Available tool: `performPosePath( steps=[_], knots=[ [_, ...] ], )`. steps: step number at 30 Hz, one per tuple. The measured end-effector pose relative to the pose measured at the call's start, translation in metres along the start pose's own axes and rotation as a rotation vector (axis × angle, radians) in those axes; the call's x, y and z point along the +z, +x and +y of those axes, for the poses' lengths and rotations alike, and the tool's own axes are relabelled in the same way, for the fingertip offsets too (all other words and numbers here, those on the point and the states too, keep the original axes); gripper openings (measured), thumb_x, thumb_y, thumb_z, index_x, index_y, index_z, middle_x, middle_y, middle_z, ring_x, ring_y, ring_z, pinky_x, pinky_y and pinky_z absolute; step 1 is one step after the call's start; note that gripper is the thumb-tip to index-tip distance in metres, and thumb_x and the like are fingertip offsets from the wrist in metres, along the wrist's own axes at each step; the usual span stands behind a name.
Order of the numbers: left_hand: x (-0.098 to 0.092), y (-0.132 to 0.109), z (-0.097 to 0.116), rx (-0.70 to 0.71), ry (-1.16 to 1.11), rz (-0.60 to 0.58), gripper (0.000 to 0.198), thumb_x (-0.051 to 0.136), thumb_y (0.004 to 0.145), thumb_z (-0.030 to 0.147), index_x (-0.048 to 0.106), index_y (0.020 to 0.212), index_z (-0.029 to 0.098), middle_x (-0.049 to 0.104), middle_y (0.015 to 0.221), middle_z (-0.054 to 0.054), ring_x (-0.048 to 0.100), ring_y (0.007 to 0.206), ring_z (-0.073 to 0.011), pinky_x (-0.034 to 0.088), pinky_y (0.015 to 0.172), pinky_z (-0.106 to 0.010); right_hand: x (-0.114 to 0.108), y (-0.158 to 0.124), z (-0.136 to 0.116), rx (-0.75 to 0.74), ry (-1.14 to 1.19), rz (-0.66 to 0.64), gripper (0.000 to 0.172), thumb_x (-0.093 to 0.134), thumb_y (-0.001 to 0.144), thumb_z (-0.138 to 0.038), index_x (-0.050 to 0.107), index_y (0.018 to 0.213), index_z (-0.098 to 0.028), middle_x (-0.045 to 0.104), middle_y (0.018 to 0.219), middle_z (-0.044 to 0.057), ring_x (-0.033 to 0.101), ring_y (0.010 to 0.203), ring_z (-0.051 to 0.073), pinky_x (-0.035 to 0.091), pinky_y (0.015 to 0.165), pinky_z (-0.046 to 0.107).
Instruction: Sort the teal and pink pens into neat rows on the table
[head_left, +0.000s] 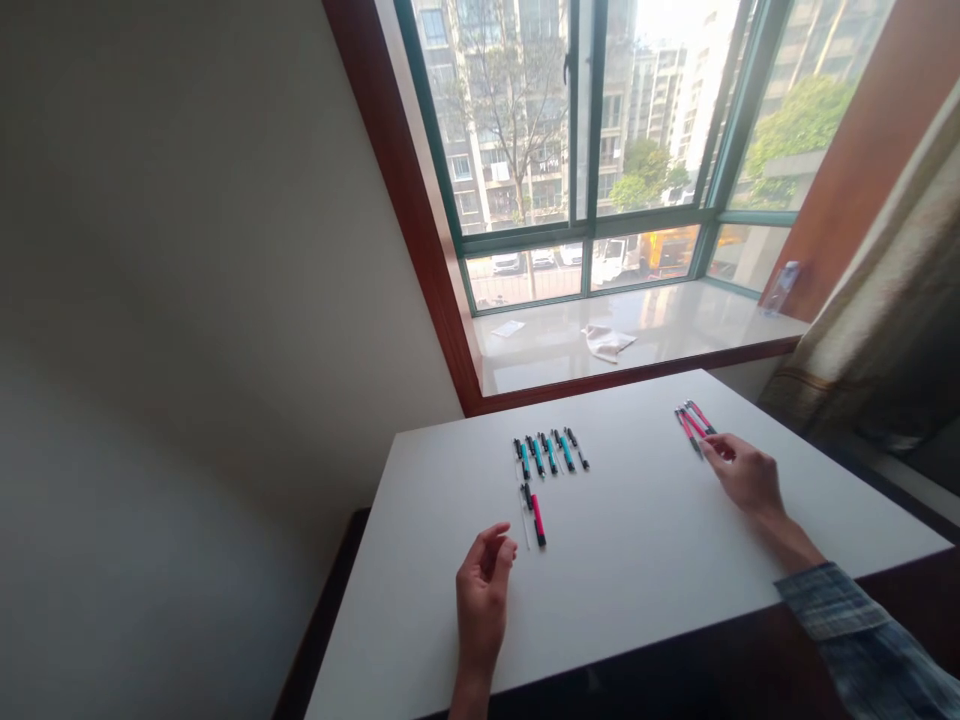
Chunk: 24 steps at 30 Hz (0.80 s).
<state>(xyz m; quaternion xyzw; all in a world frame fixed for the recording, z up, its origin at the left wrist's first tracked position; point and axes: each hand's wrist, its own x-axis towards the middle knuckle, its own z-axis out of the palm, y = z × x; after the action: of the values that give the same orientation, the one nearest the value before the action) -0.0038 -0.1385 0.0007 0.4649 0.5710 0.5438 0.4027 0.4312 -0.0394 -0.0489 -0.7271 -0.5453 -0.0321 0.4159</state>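
Observation:
On the right part of the white table (630,560), a few pink-and-black pens (691,424) lie side by side. My right hand (742,475) is at their near end, thumb and fingertips pinched on one pink pen. My left hand (484,590) hovers over the left part of the table, fingers loosely curled and apart, holding nothing. Just beyond it lies a pink pen barrel (538,520) with a black tip, a black pen part (526,495) and a thin clear refill (524,520). Farther back, several turquoise pen barrels (553,457) and black pen parts (572,438) form a row.
Behind the table is a windowsill (540,365) with a crumpled cloth (609,343), a flat white piece (508,328) and a clear bottle (781,288). A curtain (862,290) hangs at the right, and a bare wall (187,300) rises at the left.

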Motion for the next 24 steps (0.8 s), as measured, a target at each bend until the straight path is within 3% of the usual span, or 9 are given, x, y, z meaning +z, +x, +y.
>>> performPosePath(
  steps=[6, 10, 13, 17, 20, 21, 24],
  knots=[
    [0.001, 0.001, 0.001, 0.006, 0.01, 0.001, 0.042, 0.074, 0.082, 0.05, 0.074, 0.107, 0.018, 0.073, 0.086, -0.006, 0.068, 0.083, -0.0212, 0.056, 0.079, -0.03, 0.011, 0.003, 0.016, -0.004, -0.239, -0.145, 0.04, 0.059, 0.083, -0.058, 0.072, 0.086, -0.02, 0.071, 0.077, 0.009, 0.063, 0.069, 0.026, 0.043, 0.065, 0.035],
    [0.001, 0.0, 0.001, 0.01, -0.015, 0.016, 0.042, 0.075, 0.081, 0.049, 0.074, 0.107, 0.017, 0.074, 0.088, -0.007, 0.069, 0.084, -0.022, 0.057, 0.08, -0.032, 0.012, 0.005, 0.01, 0.054, -0.223, -0.115, 0.031, 0.06, 0.081, -0.047, 0.074, 0.083, -0.02, 0.073, 0.079, 0.009, 0.064, 0.071, 0.026, 0.044, 0.067, 0.036],
    [0.001, -0.003, 0.002, 0.041, -0.012, 0.036, 0.04, 0.074, 0.082, 0.049, 0.075, 0.106, 0.017, 0.075, 0.094, -0.008, 0.07, 0.086, -0.023, 0.057, 0.081, -0.033, 0.001, 0.005, -0.005, 0.098, -0.061, -0.042, 0.036, 0.061, 0.081, -0.051, 0.076, 0.089, -0.02, 0.074, 0.08, 0.01, 0.065, 0.072, 0.027, 0.048, 0.067, 0.037],
    [0.0, -0.007, 0.001, 0.127, 0.056, 0.049, 0.036, 0.071, 0.086, 0.048, 0.075, 0.106, 0.018, 0.074, 0.106, -0.01, 0.07, 0.093, -0.0246, 0.056, 0.083, -0.034, -0.02, -0.006, -0.051, 0.135, 0.388, -0.055, 0.046, 0.066, 0.081, -0.058, 0.076, 0.098, -0.017, 0.076, 0.089, 0.011, 0.069, 0.077, 0.026, 0.055, 0.069, 0.036],
    [0.0, -0.009, 0.002, 0.194, 0.087, 0.023, 0.033, 0.069, 0.089, 0.046, 0.074, 0.108, 0.019, 0.073, 0.109, -0.01, 0.069, 0.095, -0.0243, 0.055, 0.084, -0.033, -0.03, -0.026, -0.103, 0.171, 0.704, -0.094, 0.042, 0.071, 0.081, -0.055, 0.073, 0.099, -0.018, 0.076, 0.097, 0.01, 0.071, 0.086, 0.025, 0.057, 0.074, 0.035],
    [-0.001, -0.01, 0.002, 0.215, 0.096, 0.005, 0.033, 0.068, 0.09, 0.045, 0.074, 0.108, 0.019, 0.073, 0.108, -0.01, 0.068, 0.094, -0.0241, 0.054, 0.084, -0.033, -0.031, -0.036, -0.122, 0.187, 0.773, -0.13, 0.039, 0.071, 0.082, -0.054, 0.072, 0.098, -0.018, 0.075, 0.094, 0.009, 0.07, 0.083, 0.024, 0.057, 0.072, 0.033],
    [-0.002, -0.01, 0.005, 0.276, 0.119, -0.071, 0.033, 0.068, 0.089, 0.046, 0.074, 0.109, 0.02, 0.072, 0.105, -0.01, 0.067, 0.094, -0.0246, 0.054, 0.082, -0.034, -0.026, -0.07, -0.177, 0.147, 0.947, -0.426, 0.034, 0.073, 0.083, -0.052, 0.069, 0.091, -0.02, 0.071, 0.08, 0.004, 0.066, 0.073, 0.02, 0.056, 0.067, 0.03]
  ],
)
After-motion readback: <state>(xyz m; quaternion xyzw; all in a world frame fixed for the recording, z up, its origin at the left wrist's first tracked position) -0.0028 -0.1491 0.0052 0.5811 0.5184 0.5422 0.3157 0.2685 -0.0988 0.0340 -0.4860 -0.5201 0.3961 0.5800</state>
